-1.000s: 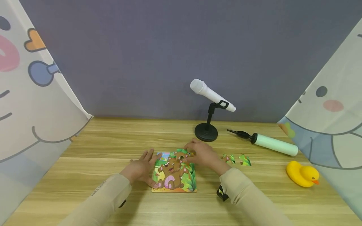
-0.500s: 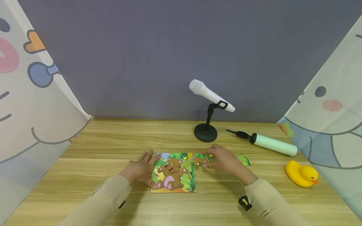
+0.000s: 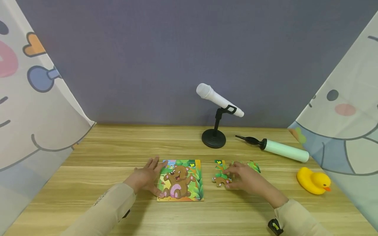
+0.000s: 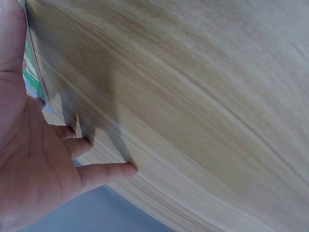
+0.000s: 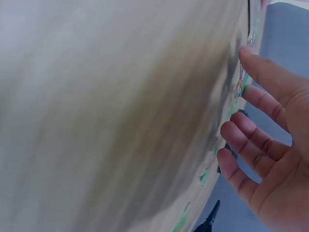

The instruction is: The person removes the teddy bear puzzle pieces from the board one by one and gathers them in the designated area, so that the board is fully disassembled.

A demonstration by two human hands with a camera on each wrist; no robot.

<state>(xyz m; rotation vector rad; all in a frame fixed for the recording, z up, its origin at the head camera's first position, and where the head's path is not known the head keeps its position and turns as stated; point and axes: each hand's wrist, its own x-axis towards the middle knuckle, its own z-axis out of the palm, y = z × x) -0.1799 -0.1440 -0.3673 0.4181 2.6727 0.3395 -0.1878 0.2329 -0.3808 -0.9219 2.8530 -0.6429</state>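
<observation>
A bear jigsaw board [image 3: 180, 180] lies on the wooden table [image 3: 118, 147]. My left hand [image 3: 146, 177] rests flat on the board's left edge, fingers straight. In the left wrist view the left hand [image 4: 34, 159] is spread on the wood beside the board's edge [image 4: 30, 72]. To the right of the board my right hand [image 3: 244, 179] lies with relaxed fingers on loose puzzle pieces [image 3: 220, 173]. Another loose piece [image 3: 255, 166] shows just past the hand. The right wrist view shows the right hand's [image 5: 270, 145] fingers spread, their tips near the pieces [image 5: 243, 84].
A white microphone [image 3: 218, 98] on a black stand [image 3: 214, 138] is behind the board. A pale green hand pump [image 3: 280, 150] and a yellow rubber duck [image 3: 312, 181] lie at the right. Cartoon-print curtains [image 3: 35, 108] hang on both sides.
My right hand moved from the board's top edge to the table at its right, bringing a puzzle piece with it. The left hand stayed put.
</observation>
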